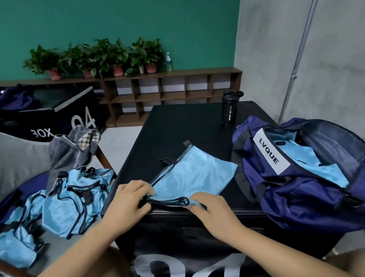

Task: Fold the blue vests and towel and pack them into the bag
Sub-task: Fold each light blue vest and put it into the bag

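The vest (193, 176) on the table (176, 128) is light blue mesh with dark edging; the table is black with a large white "04". The bag (310, 183) is navy, with a white label in dark letters and light blue cloth inside. The heaped vests (69, 202) are light blue, trimmed black. The towel (70, 150) is grey-striped with a tan plaid patch. The bottle (230, 109) is black. The wall (104, 18) is teal.

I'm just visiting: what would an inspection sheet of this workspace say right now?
Surface: black box, marked 04 on its front.
Job's things: blue vest lying on the box; open navy bag on its right, blue cloth inside; pile of vests and striped towel on the left.
Clutter: black sport bottle.
Grippers: left hand and right hand pinch the vest's near edge.
Cables: nothing seen.
Surroundings: potted plants on a wooden shelf.
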Available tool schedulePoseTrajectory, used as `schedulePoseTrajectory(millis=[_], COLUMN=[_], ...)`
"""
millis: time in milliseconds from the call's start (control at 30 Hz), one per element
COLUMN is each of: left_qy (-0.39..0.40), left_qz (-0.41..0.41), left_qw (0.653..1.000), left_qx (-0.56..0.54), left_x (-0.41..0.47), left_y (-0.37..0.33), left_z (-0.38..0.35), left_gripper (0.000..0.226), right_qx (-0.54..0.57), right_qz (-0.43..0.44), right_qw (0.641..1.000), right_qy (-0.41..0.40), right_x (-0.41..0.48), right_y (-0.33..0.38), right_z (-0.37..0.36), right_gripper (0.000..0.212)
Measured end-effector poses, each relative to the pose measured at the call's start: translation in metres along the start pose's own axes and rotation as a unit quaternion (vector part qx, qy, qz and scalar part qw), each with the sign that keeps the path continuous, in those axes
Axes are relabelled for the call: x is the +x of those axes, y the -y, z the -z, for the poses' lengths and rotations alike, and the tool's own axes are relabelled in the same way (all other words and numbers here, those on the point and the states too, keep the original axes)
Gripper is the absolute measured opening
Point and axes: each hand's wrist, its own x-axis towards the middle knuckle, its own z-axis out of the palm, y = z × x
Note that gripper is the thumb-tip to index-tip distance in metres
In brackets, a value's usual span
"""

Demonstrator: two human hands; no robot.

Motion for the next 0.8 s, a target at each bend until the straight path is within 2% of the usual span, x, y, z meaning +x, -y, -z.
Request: schedulePoseTrajectory(millis=[133, 200, 333, 400, 467, 533, 600, 700, 800], left_qy=[-0.021, -0.024, -0.041, -0.048, -0.051, -0.057, -0.064, -0.045, 0.002], left_qz=[-0.031, -0.046, -0.017, -0.01, -0.003, 0.021, 0.045, 0.095, 0.151], left_qw=[0.999, 0.996, 0.984, 0.972, 0.956, 0.943, 0.933, 0.909, 0.874], left_qx=[-0.027, -0.068, -0.175, -0.231, -0.289, -0.327, -0.351, -0.403, -0.461], left_x=[-0.001, -0.005, -0.017, -0.017, -0.011, -0.001, 0.01, 0.025, 0.033], left_y=[-0.012, -0.028, -0.059, -0.073, -0.085, -0.094, -0.101, -0.109, -0.109], left_z=[0.009, 0.016, 0.029, 0.029, 0.031, 0.03, 0.024, 0.012, -0.003], left_gripper=[0.022, 0.027, 0.026, 0.025, 0.021, 0.012, 0.011, 0.013, 0.031], right_qx=[0.04, 0.05, 0.062, 0.082, 0.099, 0.097, 0.098, 0.044, 0.015], right_qz=[-0.035, -0.042, -0.045, -0.063, -0.07, -0.077, -0.094, -0.113, -0.135], right_qw=[0.998, 0.997, 0.991, 0.987, 0.983, 0.98, 0.978, 0.975, 0.968], right_qy=[-0.023, -0.052, -0.107, -0.123, -0.138, -0.152, -0.16, -0.188, -0.213], right_x=[-0.011, -0.014, -0.019, -0.025, -0.031, -0.035, -0.038, -0.04, -0.044], right_y=[0.002, 0.002, -0.008, -0.013, -0.017, -0.022, -0.028, -0.04, -0.049], right_z=[0.025, 0.036, 0.055, 0.063, 0.068, 0.073, 0.076, 0.079, 0.079], right_gripper=[0.037, 0.048, 0.055, 0.054, 0.039, 0.024, 0.019, 0.034, 0.041])
